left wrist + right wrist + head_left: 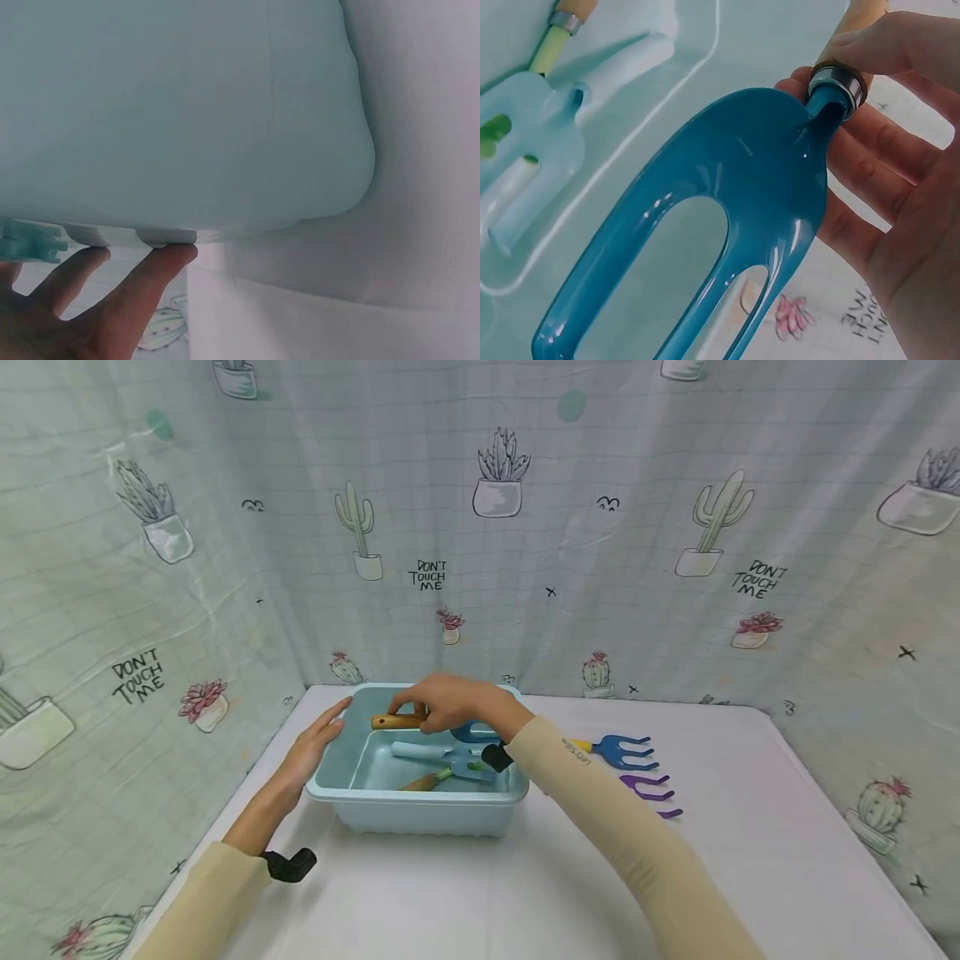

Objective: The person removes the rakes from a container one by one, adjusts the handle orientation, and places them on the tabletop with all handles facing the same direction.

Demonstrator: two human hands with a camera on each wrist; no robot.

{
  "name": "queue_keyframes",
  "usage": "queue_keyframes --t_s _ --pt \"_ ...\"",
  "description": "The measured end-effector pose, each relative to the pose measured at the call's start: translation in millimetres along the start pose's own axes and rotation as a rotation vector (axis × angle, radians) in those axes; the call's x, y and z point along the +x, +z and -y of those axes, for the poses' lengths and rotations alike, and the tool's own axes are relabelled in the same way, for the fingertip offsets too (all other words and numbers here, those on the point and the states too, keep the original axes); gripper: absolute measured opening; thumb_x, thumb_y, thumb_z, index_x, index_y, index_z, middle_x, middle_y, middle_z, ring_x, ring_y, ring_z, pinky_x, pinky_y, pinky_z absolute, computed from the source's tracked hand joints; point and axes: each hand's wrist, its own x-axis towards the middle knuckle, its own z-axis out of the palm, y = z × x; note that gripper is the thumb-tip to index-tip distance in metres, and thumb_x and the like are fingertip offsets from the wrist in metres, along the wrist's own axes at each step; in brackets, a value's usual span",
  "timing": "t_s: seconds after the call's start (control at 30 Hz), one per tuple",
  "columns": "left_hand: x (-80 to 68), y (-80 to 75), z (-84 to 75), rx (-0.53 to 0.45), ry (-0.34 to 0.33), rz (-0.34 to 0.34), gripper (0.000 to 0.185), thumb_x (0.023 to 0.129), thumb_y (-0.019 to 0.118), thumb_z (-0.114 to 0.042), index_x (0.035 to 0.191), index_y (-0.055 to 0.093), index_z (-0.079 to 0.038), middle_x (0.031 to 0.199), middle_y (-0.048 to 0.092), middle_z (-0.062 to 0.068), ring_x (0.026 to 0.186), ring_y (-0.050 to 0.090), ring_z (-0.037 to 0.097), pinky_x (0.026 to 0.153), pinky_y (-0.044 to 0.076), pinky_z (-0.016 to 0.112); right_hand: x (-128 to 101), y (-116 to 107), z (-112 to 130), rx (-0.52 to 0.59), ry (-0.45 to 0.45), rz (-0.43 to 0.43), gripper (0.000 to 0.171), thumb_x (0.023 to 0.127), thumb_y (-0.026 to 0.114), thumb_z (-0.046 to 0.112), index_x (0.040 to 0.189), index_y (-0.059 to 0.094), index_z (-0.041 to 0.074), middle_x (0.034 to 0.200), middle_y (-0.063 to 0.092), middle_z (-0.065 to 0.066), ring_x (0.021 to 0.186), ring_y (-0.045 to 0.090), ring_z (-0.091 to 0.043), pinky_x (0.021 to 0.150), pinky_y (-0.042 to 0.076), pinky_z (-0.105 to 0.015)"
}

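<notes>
A pale blue plastic basin (420, 816) stands on the white table. My left hand (303, 760) touches its left side, fingers fairly straight against the wall, as the left wrist view also shows. Over the inside of the basin, my right hand (453, 697) grips a hand fork by its wooden handle (395, 722). In the right wrist view this blue fork (761, 142) has a metal collar and points away from the palm. Below it on the basin floor lie a light blue fork (420, 751) and a tool with a green neck and wooden handle (427, 782), partly covered.
Right of the basin, a blue fork with a yellow handle (622, 752) lies on the table (750, 827). Purple tines (647, 785) show nearer me, their handles hidden by my right sleeve. A printed cactus curtain (637, 610) encloses the back and sides.
</notes>
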Motion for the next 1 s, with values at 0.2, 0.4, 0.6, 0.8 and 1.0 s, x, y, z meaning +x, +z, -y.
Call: queue_keyframes --t_s 0.2,0.4,0.6,0.8,1.0 --pt "-3.1 -0.9 1.0 0.005 -0.004 -0.012 0.059 0.112 0.026 -0.051 0.167 0.013 -0.036 0.176 0.006 0.008 0.160 0.008 0.046 0.120 0.010 0.077 -15.5 -7.9 2.3 -0.032 -0.010 -0.022 0.050 0.096 0.065 0.010 0.143 0.061 0.027 0.108 0.073 -0.001 0.090 0.063 -0.014 0.077 0.052 -0.025" --pt "-2.1 -0.1 2.5 0.002 0.010 -0.013 0.059 0.112 0.027 -0.050 0.167 0.013 -0.036 0.176 0.006 0.008 0.160 0.009 0.046 0.120 0.012 0.077 -37.2 -13.8 3.0 -0.024 0.005 -0.045 0.049 0.096 0.064 0.009 0.142 0.062 0.026 0.110 0.073 -0.002 0.090 0.063 -0.015 0.077 0.052 -0.025" --pt "-0.7 1.2 4.8 0.014 -0.005 -0.012 0.059 0.112 0.025 -0.051 0.167 0.011 -0.036 0.176 0.004 0.008 0.160 0.008 0.048 0.119 0.013 0.078 -58.5 -19.9 0.4 -0.034 0.021 -0.060 0.049 0.096 0.064 0.008 0.143 0.061 0.024 0.111 0.073 -0.002 0.091 0.062 -0.016 0.079 0.052 -0.027" --pt "1.6 2.2 4.0 0.017 -0.022 -0.009 0.059 0.112 0.024 -0.051 0.167 0.010 -0.036 0.176 0.002 0.008 0.160 0.004 0.047 0.120 0.010 0.078 -78.8 -22.5 -7.9 -0.064 0.033 -0.085 0.049 0.095 0.064 0.008 0.141 0.063 0.023 0.107 0.073 -0.002 0.088 0.061 -0.016 0.076 0.052 -0.027" --pt "1.7 4.0 2.6 0.012 -0.025 -0.004 0.059 0.112 0.024 -0.051 0.167 0.009 -0.036 0.176 0.002 0.008 0.160 0.003 0.047 0.120 0.010 0.078 -101.2 -22.1 -14.0 -0.068 0.047 -0.111 0.049 0.094 0.064 0.007 0.141 0.063 0.022 0.106 0.073 -0.001 0.085 0.061 -0.016 0.073 0.053 -0.026"
